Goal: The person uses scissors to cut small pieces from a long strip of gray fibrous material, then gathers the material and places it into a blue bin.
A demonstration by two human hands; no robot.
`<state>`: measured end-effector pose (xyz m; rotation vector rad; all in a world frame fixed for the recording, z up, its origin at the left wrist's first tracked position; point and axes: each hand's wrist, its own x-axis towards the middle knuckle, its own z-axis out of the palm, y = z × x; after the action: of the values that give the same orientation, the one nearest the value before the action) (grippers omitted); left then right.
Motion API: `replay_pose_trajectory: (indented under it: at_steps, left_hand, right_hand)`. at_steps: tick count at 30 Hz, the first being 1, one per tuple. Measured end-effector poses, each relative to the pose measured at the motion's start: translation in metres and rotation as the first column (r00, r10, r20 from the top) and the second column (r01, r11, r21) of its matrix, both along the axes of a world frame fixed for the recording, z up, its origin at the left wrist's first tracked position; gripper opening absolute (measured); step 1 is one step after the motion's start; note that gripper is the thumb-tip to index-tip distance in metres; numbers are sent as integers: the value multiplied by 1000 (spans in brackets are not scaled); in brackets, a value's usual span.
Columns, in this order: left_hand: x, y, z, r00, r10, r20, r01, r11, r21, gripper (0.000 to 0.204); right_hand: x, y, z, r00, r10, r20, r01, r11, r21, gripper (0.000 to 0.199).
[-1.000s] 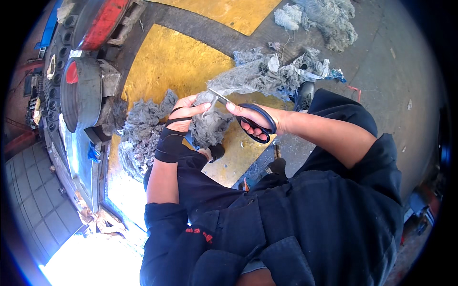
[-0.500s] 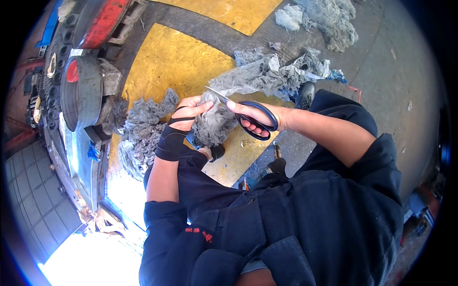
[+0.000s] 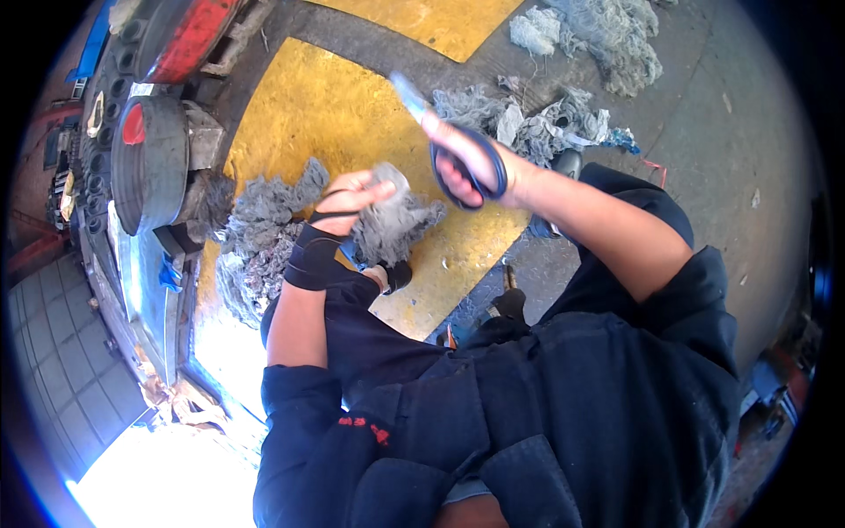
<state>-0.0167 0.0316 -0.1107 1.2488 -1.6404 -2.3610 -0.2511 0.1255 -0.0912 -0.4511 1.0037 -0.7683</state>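
My left hand (image 3: 350,195), with a black wrist band (image 3: 313,257) around its wrist, pinches a loose clump of grey fibre waste (image 3: 394,227) that hangs over the yellow floor. My right hand (image 3: 466,158) grips a pair of scissors (image 3: 506,174) by the dark blue handles. Their blades point away up and to the left, blurred by motion, apart from the clump. Beyond my right hand lies a heap of grey fibre and pale scraps (image 3: 537,128), partly hidden by that hand. Beside my left hand sits another heap of grey fibre (image 3: 264,216).
A larger grey fibre pile (image 3: 612,40) lies far right on the grey floor (image 3: 713,150). Dark round drums with red patches (image 3: 151,167) stand at the left on blocks. Yellow painted floor (image 3: 308,97) spreads ahead. A dark-handled tool (image 3: 509,299) rests between my legs.
My right hand has lifted the scissors up and away from the clump, which their blades were beside before. My left hand stays nearly in place, still holding the fibre.
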Motion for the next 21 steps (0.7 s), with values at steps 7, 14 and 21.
replay_pose_trajectory:
  at_steps: [7,14,21]
  left_hand:
    - [60,-32,19,707,668,-234,-667,739,96,30]
    - [199,-84,72,554,713,-429,-796,605,-24,43]
    - [337,-87,134,143,894,-424,-978,61,-201,31]
  right_hand:
    - [-21,-23,5,851,-447,-277,437,894,-99,61]
    - [-28,-30,9,757,-612,-230,582,791,-191,60]
    - [-43,-32,13,732,-663,-158,626,746,-228,51]
